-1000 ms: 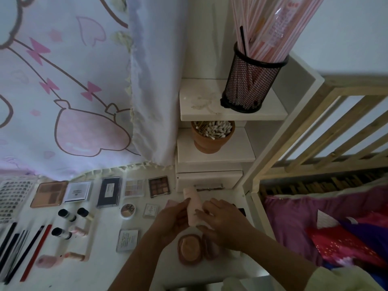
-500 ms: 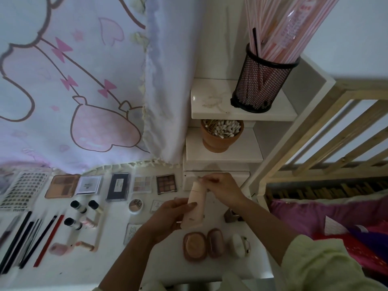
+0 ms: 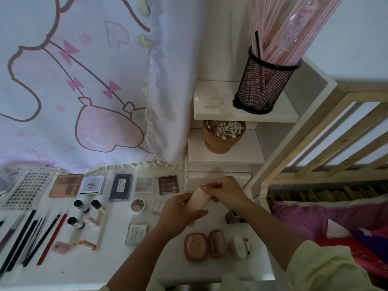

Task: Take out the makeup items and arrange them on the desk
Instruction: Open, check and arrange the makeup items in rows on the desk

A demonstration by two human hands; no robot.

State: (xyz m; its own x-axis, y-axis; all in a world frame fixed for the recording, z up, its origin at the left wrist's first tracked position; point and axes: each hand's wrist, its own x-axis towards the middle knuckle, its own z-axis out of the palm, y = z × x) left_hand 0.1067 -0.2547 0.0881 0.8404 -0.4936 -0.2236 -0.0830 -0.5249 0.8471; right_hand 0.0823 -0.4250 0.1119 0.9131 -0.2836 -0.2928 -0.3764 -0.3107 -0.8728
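A pale pink tube [image 3: 198, 200] is held above the white desk [image 3: 109, 267], right of centre. My left hand [image 3: 178, 215] grips its lower body and my right hand [image 3: 227, 191] pinches its top end. Laid out on the desk are eyeshadow palettes [image 3: 167, 184], flat compacts [image 3: 120, 186], small black-capped bottles [image 3: 80, 205], pencils and brushes [image 3: 31, 238], a round pot [image 3: 137, 205], two pink oval compacts [image 3: 196, 246] and a white case [image 3: 239, 246].
White stepped shelves [image 3: 222, 156] stand behind the hands, with a clay pot of cotton swabs [image 3: 223, 135] and a black mesh cup of pink sticks [image 3: 262, 85]. A printed curtain [image 3: 84, 91] hangs at the back left. A wooden rail [image 3: 315, 148] and pink bedding [image 3: 336, 223] lie to the right.
Both hands lifted the tube from over the oval compacts, which are now uncovered. My right hand moved from the tube's side to its top end.
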